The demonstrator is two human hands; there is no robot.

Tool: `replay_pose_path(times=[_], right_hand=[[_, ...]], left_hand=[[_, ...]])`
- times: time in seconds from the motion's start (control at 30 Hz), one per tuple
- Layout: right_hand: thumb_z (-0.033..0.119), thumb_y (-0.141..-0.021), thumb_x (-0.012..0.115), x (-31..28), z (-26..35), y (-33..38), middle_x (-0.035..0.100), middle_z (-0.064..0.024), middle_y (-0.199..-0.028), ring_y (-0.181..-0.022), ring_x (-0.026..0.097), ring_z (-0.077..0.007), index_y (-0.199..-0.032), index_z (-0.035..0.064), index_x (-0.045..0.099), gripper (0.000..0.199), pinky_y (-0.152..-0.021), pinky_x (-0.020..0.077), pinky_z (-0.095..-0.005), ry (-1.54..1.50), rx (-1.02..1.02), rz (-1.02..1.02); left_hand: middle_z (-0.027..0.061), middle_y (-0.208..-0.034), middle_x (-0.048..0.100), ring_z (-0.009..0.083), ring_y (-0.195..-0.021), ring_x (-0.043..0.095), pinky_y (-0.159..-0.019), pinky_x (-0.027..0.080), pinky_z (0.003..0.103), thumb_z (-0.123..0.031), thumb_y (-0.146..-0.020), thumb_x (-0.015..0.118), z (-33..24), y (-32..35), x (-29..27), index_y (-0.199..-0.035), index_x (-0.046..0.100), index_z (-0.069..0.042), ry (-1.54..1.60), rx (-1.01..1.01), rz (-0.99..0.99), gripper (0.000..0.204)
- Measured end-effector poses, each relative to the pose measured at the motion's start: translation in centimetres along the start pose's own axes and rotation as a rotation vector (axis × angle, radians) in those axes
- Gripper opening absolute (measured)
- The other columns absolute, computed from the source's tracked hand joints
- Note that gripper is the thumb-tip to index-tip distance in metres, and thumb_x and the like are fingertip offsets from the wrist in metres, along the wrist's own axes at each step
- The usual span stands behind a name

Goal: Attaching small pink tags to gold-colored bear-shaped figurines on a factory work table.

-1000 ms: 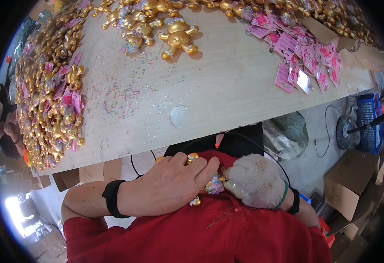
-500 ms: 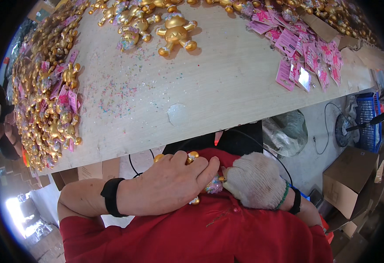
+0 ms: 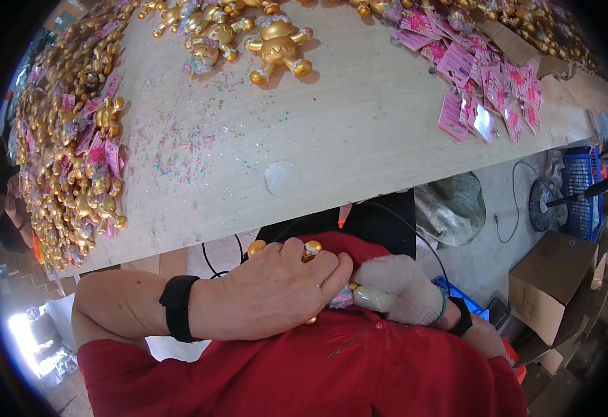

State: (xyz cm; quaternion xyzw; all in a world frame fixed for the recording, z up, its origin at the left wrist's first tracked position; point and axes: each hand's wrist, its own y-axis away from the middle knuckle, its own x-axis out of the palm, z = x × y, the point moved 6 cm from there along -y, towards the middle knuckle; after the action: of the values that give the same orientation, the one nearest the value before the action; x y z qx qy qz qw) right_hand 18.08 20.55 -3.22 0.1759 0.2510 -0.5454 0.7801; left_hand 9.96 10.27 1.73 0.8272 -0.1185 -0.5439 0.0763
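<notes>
My bare left hand (image 3: 266, 292) is wrapped round a gold figurine (image 3: 256, 248) close to my red shirt. Rounded gold ends of the figurine stick out beyond my fingers, and a patch of pastel glitter beads shows by my fingertips. Most of its body is hidden under my hand. From the right, my right hand (image 3: 405, 288) in a whitish knit glove presses its curled fingers against the beaded side. Whether those fingers also grip something small cannot be seen.
Ahead is a pale table (image 3: 359, 139) strewn with coloured glitter. Gold figurines (image 3: 75, 167) heap along its left side, and one larger gold figurine (image 3: 278, 48) lies at the back. Pink cards (image 3: 457, 66) pile at the right. A cardboard box (image 3: 551, 285) and blue crate (image 3: 582, 191) stand beyond.
Both hands remain together at the figurine. My left hand has shifted slightly right, and the gloved right hand has turned a little, its knuckles lower.
</notes>
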Motion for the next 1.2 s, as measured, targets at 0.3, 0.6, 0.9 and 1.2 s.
replay_pose_path(times=[0.3,0.6,0.9,1.2], right_hand=[[0.018,-0.086,0.06,0.7,-0.8,0.5,0.054,-0.0104,-0.073,-0.072,0.059,-0.0305,-0.079,0.0077,0.058,0.013,-0.06,0.0456,-0.0416,-0.083,0.057,-0.084],[0.019,-0.086,0.061,0.0,-0.5,0.2,0.056,-0.011,-0.078,-0.073,0.06,-0.0299,-0.082,0.0073,0.06,0.012,-0.063,0.0468,-0.0401,-0.011,0.002,-0.047],[0.014,-0.091,0.056,-1.3,-2.5,0.2,0.062,-0.0087,-0.085,-0.072,0.059,-0.0203,-0.101,0.002,0.063,0.017,-0.066,0.0467,-0.0308,-0.778,0.38,0.019],[0.012,-0.088,0.061,-2.3,-1.8,-0.2,0.06,-0.0094,-0.085,-0.074,0.061,-0.0257,-0.098,0.0005,0.062,0.016,-0.063,0.048,-0.0336,-0.524,0.172,-0.1]], left_hand=[[0.0123,-0.081,0.051,0.023,-0.061,0.054,-0.048,0.047,0.034,-0.01,-0.077,0.058,0.2,-0.5,-0.6,-0.107,0.052,0.008,-0.077,0.072,-0.072,0.035],[0.0126,-0.093,0.054,0.0263,-0.068,0.051,-0.059,0.047,0.037,-0.014,-0.077,0.063,0.4,-0.5,0.9,-0.125,0.047,0.005,0.089,0.005,0.042,0.054],[0.0129,-0.101,0.053,0.0282,-0.08,0.052,-0.064,0.047,0.038,-0.004,-0.075,0.062,1.2,0.0,1.0,-0.133,0.04,0.001,0.181,-0.116,-0.135,0.062],[0.0143,-0.106,0.053,0.0304,-0.082,0.053,-0.069,0.048,0.038,-0.003,-0.072,0.064,1.5,0.3,1.8,-0.136,0.038,0.003,0.236,-0.136,-0.106,0.069]])
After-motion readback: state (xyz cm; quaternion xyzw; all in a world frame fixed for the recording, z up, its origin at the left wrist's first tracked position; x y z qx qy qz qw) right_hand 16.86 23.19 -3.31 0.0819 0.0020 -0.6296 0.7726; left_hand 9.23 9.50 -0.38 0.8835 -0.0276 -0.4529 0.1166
